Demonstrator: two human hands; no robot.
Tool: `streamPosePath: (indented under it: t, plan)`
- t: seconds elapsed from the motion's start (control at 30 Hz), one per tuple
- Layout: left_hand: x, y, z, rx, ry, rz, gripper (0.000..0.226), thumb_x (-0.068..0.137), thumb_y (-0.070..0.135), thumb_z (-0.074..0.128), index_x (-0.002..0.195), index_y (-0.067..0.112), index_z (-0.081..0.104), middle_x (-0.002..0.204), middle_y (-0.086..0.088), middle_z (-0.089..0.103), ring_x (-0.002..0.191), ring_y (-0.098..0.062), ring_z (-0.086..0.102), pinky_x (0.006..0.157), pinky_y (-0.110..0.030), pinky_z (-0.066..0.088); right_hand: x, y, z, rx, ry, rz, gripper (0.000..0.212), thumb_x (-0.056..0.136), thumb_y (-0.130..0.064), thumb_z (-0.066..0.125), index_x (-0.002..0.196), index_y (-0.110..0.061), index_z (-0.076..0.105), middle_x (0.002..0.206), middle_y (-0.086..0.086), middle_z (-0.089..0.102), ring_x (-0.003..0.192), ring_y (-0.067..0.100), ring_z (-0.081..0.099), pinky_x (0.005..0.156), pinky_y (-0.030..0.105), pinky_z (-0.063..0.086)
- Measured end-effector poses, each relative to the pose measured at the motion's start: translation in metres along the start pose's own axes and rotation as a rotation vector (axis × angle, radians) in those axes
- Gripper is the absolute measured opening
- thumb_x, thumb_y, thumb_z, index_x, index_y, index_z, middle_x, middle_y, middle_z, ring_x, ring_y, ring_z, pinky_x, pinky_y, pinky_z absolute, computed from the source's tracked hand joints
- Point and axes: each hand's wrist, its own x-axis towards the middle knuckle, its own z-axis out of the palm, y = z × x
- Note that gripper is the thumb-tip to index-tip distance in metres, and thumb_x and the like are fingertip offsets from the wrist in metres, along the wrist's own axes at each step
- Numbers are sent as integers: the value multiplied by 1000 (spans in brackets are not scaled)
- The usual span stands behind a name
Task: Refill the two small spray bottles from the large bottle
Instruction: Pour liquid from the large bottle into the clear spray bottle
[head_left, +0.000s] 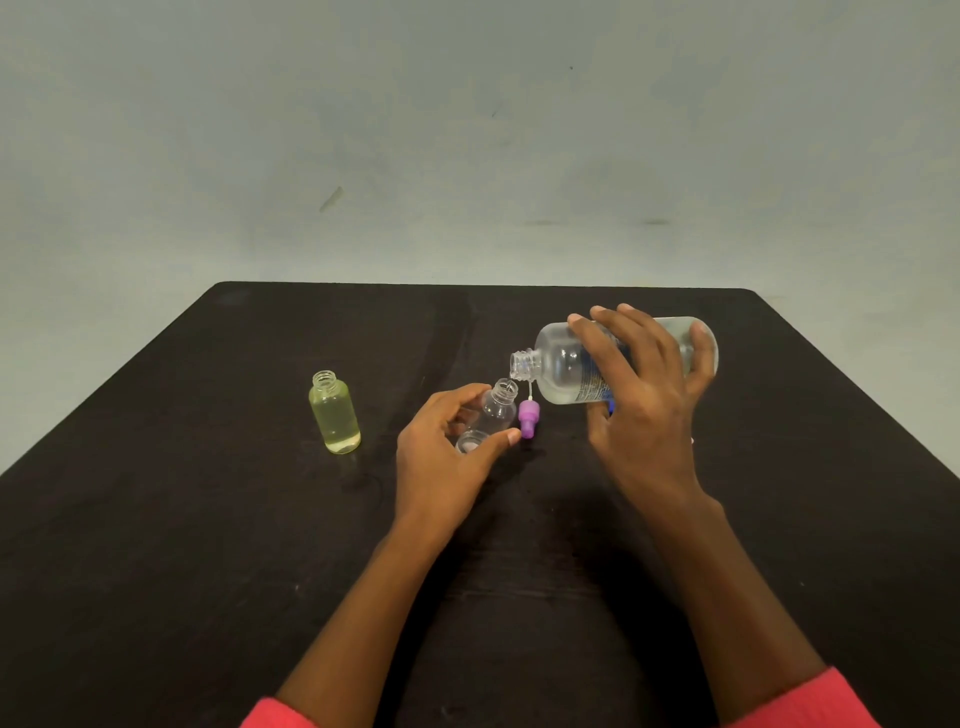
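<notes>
Nearest to me, two pink sleeves (810, 701) sit at the bottom edge, with bare forearms running up over the dark counter (208, 519). The left hand (441, 457) has its fingers and thumb curled round the small clear bottle (491, 415), which is cap off and tipped with its mouth up and to the right. Take that bottle as the marker. Just right of it, a purple spray top (529, 417) lies on the counter with its thin white tube pointing away from me.

Right of and slightly beyond it, the right hand (644, 395) is wrapped over the large bottle (576, 364), held nearly on its side. Its open neck sits just above the small bottle's mouth, close to touching; I can't tell if anything's flowing.

Well left of the small clear bottle stands a yellowish bottle (335, 418) — upright, uncapped, holding pale liquid, with bare counter all round it.

Beyond everything there's more bare counter up to the far edge with its rounded corners, then a pale wall (467, 156).
</notes>
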Motion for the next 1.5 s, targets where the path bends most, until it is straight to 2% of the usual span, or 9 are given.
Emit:
streamPosePath:
  t: [0.33,0.53,0.73,1.37,1.5]
  plan:
    - [0,1,0,13,11,2,50,66,13,85,98,43,60,99,12,67,91,7,61,76,-4,44,-1,1,1,4,0,-7,83,57,16,69,130,-20,52,130,7,58,128,22,45,115,48,4]
    - [0,-1,0,11,8,-6,48,66,14,85,103,36,63,101,10,67,93,3,63,78,-7,46,-1,1,1,-1,-1,-8,83,56,16,69,130,-19,53,130,6,58,128,21,45,115,48,4]
    - [-1,0,1,-6,7,-19,46,66,13,85,106,27,66,101,10,68,91,6,62,77,-4,44,-1,1,1,-3,14,-4,82,57,16,66,129,-21,53,130,5,58,128,21,46,114,49,6]
    - [0,0,1,-5,6,-28,46,66,13,85,107,24,67,100,9,68,91,4,63,77,-6,46,0,1,-1,-3,2,1,82,56,16,66,130,-19,54,130,6,58,128,22,46,114,49,5]
    - [-1,1,1,-15,4,-24,46,66,12,84,104,30,66,100,10,68,91,3,63,77,-7,46,0,1,-1,3,7,3,82,56,16,65,130,-19,55,130,6,58,128,22,46,114,50,5]
